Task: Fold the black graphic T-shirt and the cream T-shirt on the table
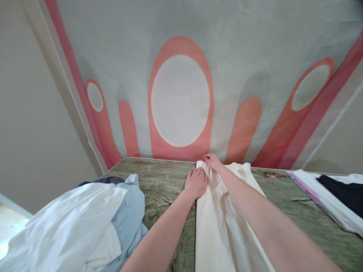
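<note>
A long cream garment (211, 230) lies lengthwise on the wooden table, creased down its middle; its exact kind is unclear. My left hand (196, 183) rests flat on its left edge near the far end, fingers slightly spread. Just beyond and to the right, my right hand (212, 161) is at the far end of the cloth with fingers curled together, seemingly pinching the fabric. The fingertips' contact is partly hidden. My right forearm crosses over the garment and covers part of it.
A loose heap of clothes, with a white cloth (70, 219) over a light blue one (129, 207), lies on the left. Flat clothes, including a black piece (342, 192), are at the right. A patterned backdrop (181, 102) stands behind the table (161, 181).
</note>
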Available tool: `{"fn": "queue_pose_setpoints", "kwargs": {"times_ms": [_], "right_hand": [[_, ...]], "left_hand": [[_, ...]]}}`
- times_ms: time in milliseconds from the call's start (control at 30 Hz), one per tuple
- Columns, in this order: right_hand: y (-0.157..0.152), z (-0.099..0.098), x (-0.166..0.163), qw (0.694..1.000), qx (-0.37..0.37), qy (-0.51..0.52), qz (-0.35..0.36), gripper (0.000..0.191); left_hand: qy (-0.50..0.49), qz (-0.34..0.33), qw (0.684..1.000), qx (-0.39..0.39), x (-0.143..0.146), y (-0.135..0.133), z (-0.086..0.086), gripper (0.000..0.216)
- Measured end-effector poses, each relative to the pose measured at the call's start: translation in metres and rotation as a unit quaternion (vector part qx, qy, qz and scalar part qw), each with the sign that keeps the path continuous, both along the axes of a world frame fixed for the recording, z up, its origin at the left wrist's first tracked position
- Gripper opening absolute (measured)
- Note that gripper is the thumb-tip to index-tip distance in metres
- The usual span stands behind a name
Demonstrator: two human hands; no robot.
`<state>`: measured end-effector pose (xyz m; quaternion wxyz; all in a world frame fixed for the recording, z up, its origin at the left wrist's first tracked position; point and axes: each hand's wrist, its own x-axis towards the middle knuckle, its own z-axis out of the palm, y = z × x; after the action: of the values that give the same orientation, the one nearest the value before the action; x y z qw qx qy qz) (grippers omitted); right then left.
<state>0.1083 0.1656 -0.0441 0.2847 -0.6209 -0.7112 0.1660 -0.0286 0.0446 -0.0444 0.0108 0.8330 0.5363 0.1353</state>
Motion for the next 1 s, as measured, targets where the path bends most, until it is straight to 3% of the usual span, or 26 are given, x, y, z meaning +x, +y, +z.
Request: {"fn": "queue_pose_setpoints", "kwargs": {"times_ms": [133, 300, 733, 1000], "right_hand": [[0.005, -0.001, 0.017, 0.999, -0.033, -0.001, 0.041, 0.02], [-0.002, -0.001, 0.011, 0.997, -0.033, 0.004, 0.069, 0.015], [-0.008, 0.014, 0.02, 0.999, 0.031, -0.04, -0.01, 0.017], [-0.031, 0.031, 0.03, 0.991, -0.049, -0.112, 0.046, 0.021]], "left_hand": [[0.007, 0.012, 1.0, -0.013, -0.001, 0.0, -0.003, 0.055], [0.036, 0.015, 0.999, 0.012, -0.002, 0.001, -0.006, 0.061], [0.043, 0.016, 0.999, 0.006, -0.001, 0.001, -0.006, 0.062], [0.046, 0.011, 0.999, 0.007, -0.001, 0.001, -0.005, 0.061]]}}
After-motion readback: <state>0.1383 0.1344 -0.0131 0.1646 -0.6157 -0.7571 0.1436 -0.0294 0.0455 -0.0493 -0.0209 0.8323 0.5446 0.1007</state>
